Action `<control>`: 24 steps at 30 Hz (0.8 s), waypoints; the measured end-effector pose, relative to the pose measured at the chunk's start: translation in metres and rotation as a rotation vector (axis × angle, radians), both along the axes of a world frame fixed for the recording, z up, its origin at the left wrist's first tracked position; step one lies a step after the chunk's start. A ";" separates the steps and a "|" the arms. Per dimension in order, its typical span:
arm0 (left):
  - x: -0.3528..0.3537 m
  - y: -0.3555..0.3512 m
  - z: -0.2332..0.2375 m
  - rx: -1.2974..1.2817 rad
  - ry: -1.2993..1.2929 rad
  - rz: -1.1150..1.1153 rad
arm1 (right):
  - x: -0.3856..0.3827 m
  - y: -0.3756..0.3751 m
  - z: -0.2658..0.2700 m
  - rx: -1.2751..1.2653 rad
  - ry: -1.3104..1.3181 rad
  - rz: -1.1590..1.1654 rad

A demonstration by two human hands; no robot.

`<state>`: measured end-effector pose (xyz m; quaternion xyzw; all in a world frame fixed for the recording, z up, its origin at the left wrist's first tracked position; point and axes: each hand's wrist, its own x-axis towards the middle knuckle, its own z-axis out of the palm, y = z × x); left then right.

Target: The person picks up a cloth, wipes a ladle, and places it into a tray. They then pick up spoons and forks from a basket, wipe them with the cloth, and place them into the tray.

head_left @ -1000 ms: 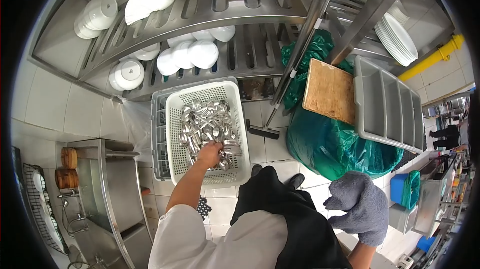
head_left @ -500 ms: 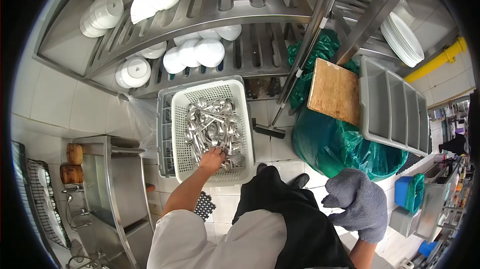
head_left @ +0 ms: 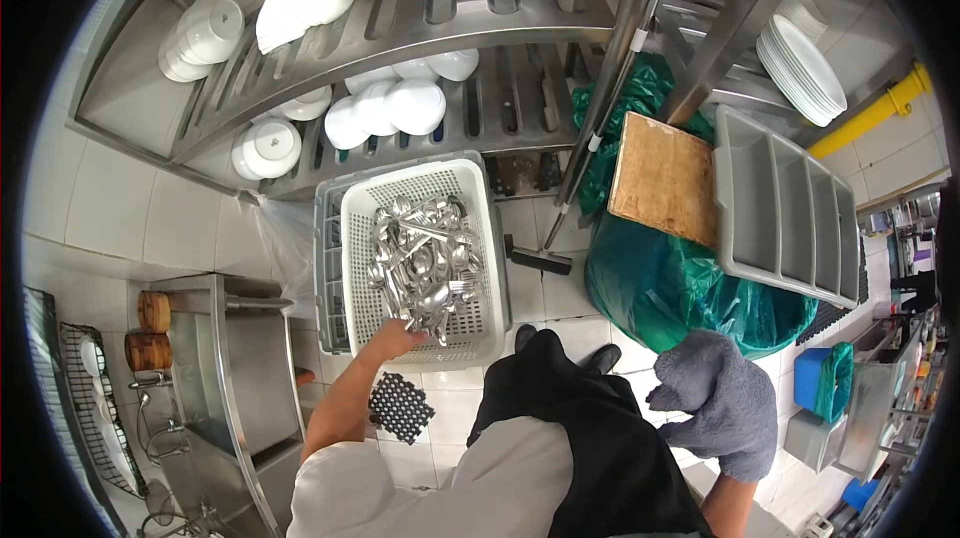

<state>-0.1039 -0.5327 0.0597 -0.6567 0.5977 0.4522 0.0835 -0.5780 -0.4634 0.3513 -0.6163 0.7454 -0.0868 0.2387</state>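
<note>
A white perforated basket (head_left: 360,333) holds a heap of metal spoons and forks (head_left: 425,248). At the near edge of that basket is my left hand (head_left: 398,338), its fingers closed round several pieces of cutlery (head_left: 435,310) that stick out to the right above the heap. On the right, a grey towel (head_left: 715,393) is draped over my right hand and covers it, so its fingers are hidden; only the wrist shows below the cloth.
The basket rests on a grey rack (head_left: 330,283). Beyond are metal shelves (head_left: 400,38) with white bowls (head_left: 415,106). A green-lined bin (head_left: 650,288) carries a wooden board (head_left: 665,178) and a grey divided tray (head_left: 765,208). A steel sink (head_left: 250,358) stands left.
My left hand has drawn back from the heap toward the basket's near left edge, with cutlery now lifted in it. The towel has hardly moved.
</note>
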 end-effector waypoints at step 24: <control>-0.051 -0.046 -0.034 -0.237 -0.261 -0.070 | 0.006 0.008 -0.005 -0.056 -0.015 0.125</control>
